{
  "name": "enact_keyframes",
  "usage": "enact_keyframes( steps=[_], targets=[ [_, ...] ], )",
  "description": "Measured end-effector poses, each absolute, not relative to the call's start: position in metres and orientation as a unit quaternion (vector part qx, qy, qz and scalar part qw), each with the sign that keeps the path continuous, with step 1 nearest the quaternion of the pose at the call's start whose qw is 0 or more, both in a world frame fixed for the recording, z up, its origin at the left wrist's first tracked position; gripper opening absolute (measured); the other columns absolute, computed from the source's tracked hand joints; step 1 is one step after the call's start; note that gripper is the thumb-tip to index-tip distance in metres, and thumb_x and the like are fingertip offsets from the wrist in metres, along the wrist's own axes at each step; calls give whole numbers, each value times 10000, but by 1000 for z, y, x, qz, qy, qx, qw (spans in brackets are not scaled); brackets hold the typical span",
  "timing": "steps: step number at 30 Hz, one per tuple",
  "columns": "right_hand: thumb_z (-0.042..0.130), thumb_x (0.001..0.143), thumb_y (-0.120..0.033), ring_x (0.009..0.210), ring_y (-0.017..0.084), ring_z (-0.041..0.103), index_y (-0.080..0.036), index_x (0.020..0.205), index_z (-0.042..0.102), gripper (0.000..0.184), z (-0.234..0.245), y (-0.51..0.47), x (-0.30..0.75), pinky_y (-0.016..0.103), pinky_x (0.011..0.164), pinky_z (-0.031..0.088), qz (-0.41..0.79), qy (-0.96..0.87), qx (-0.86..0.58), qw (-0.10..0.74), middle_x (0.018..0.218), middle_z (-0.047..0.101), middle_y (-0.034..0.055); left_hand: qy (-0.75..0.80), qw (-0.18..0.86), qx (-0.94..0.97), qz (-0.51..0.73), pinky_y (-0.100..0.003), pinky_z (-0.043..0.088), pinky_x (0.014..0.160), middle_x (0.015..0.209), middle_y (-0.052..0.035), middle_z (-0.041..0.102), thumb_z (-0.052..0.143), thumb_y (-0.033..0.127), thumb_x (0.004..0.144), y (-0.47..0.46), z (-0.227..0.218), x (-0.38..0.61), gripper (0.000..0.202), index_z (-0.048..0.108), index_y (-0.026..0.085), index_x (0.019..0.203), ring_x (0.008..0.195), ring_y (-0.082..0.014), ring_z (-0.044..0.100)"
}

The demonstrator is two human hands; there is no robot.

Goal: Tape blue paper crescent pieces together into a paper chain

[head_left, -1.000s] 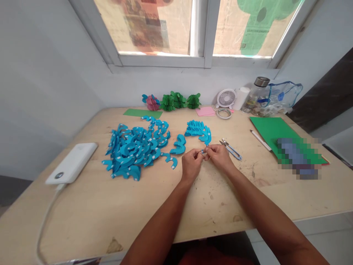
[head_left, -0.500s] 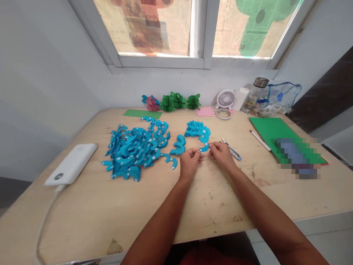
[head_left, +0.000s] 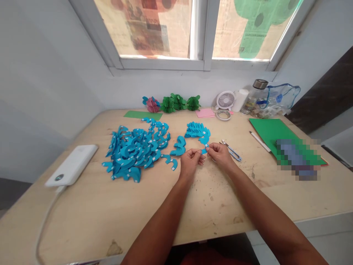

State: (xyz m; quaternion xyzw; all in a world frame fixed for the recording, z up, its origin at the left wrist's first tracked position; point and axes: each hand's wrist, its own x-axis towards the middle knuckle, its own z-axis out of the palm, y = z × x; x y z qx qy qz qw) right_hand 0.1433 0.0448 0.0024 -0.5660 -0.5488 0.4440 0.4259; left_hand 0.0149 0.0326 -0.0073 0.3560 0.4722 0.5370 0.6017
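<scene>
I pinch a small blue paper piece point(head_left: 205, 149) between my two hands. It is curved like a little moon, thin and flat, with a white bit at its tip. My left hand point(head_left: 191, 161) has its fingers closed together near it, and my right hand point(head_left: 220, 153) nips its other side. Just past my hands a fan of the same blue pieces point(head_left: 198, 131) lies stuck together. To the left of my left hand sits a big messy pile of blue curved pieces point(head_left: 136, 151). Little snips point(head_left: 232, 151) with shiny blades lie just beside my right hand, on the pale wooden surface point(head_left: 154, 206).
</scene>
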Motion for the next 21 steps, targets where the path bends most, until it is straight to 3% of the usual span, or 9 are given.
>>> enact_keyframes(
  steps=[11,17,21],
  targets=[
    [601,679,-421,411,65,317,-170,573,504,289,3,45,143,209,410,212,433,-574,-553,422,460,442,-52,504,544,400,538,-201,416,449,576,-9,608,589,284,697,35,-15,14,147,589,141,730,472,-100,531],
    [603,675,-424,440,71,325,-177,529,465,318,1,44,144,210,423,217,357,-628,-574,385,459,406,-50,488,493,420,585,-220,470,597,849,-67,657,656,297,662,39,-17,12,330,619,153,957,774,-156,618],
    [599,678,-419,454,70,321,-179,508,447,332,3,41,141,207,429,212,334,-677,-550,357,457,392,-52,467,533,388,589,-238,469,658,822,-62,654,691,287,615,40,-12,12,384,615,136,960,770,-153,615]
  ],
)
